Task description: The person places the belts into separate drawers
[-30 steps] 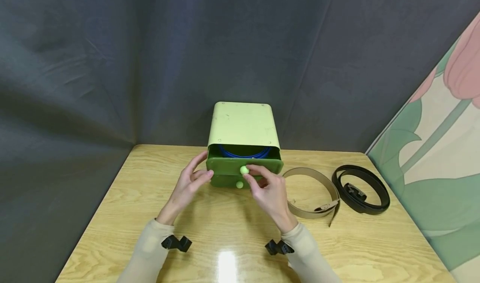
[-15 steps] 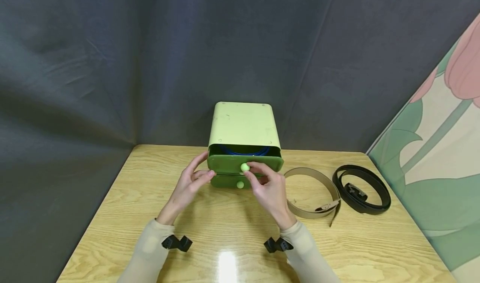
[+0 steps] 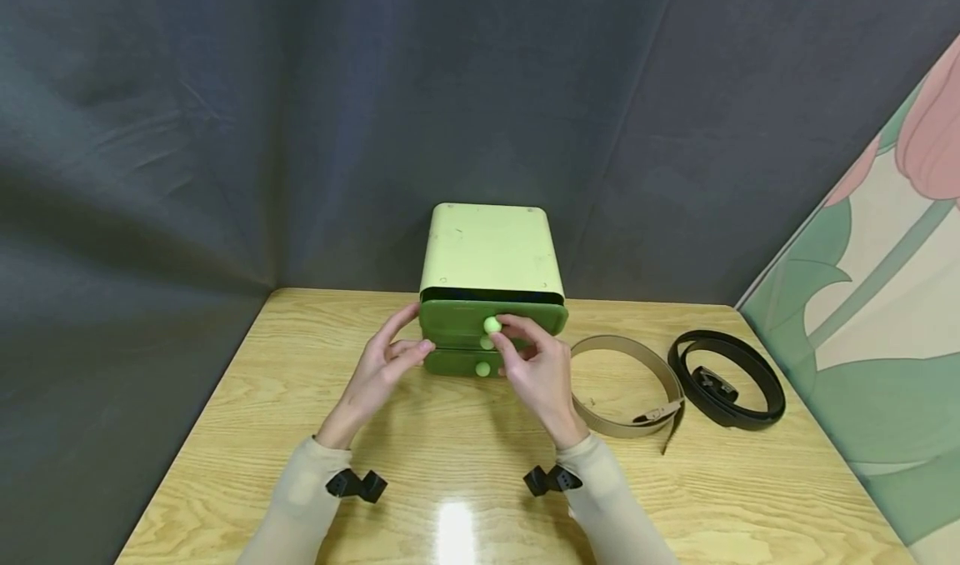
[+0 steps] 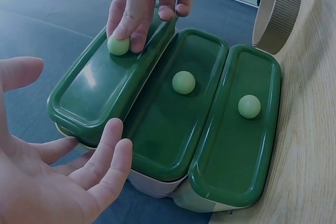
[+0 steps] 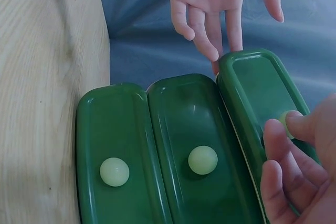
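A pale green cabinet [image 3: 491, 244] with three dark green drawers stands at the back of the table. Its top drawer [image 4: 86, 85] sticks out slightly, leaving a dark slot under the cabinet's top. My right hand [image 3: 542, 373] pinches that drawer's round, light green knob [image 3: 492, 325] between thumb and index finger. At the cabinet's left side is my left hand [image 3: 378, 373], fingers spread and fairly straight, fingertips right at the drawer edges. Below, the middle drawer [image 5: 191, 114] and bottom drawer [image 5: 118, 124] sit flush, each with a similar knob.
Right of the cabinet, a coiled tan belt [image 3: 626, 344] lies on the wooden table [image 3: 300, 340]. A coiled black belt [image 3: 765, 382] with a buckle lies farther right. Dark curtain [image 3: 480, 90] hangs behind, and a flower-patterned panel [image 3: 885, 340] borders the right side.
My right hand has pushed the top drawer inward by its knob, narrowing the opening. The blue coil seen inside it earlier is now hidden. My left hand has stayed nearly in place.
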Tool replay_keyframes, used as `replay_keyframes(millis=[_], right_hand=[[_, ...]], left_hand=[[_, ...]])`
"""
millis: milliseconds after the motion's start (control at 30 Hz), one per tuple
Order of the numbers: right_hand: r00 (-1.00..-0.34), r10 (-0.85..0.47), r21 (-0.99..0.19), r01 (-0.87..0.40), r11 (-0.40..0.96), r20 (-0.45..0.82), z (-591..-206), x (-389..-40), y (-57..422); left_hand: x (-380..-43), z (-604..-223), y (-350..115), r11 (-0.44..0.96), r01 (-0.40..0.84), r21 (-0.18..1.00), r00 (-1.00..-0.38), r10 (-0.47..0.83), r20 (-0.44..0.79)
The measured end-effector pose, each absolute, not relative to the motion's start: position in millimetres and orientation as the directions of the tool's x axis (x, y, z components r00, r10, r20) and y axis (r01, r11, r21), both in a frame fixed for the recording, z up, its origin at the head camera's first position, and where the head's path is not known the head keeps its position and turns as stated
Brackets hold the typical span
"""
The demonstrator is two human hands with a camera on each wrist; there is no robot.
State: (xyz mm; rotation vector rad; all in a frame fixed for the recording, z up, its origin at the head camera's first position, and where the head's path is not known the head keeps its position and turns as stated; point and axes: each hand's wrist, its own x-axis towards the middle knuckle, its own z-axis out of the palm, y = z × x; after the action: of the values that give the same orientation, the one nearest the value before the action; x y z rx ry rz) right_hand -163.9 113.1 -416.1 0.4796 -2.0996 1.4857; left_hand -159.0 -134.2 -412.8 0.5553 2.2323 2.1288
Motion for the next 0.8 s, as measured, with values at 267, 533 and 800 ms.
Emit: replay_keyframes(millis=[267, 533, 800], right_hand=[[-0.82, 0.024, -0.786, -0.538, 0.306, 0.571, -414.8, -168.5, 110.7], [-0.837, 0.053, -0.807, -0.507, 0.302, 0.545, -416.4, -174.0, 108.0], [-0.858, 0.093, -0.828, -0.45, 0.336, 0.504, -415.0, -179.7, 103.6]], left_hand=[[-159.2, -412.4, -133.6, 0.02, 0.241, 0.97, -0.939, 0.256, 0.228], [-158.7, -412.7, -133.7, 0.01, 0.253, 0.967, -0.935, 0.261, 0.242], [-159.8, -412.4, -132.6, 0.012, 0.241, 0.97, -0.942, 0.242, 0.231]])
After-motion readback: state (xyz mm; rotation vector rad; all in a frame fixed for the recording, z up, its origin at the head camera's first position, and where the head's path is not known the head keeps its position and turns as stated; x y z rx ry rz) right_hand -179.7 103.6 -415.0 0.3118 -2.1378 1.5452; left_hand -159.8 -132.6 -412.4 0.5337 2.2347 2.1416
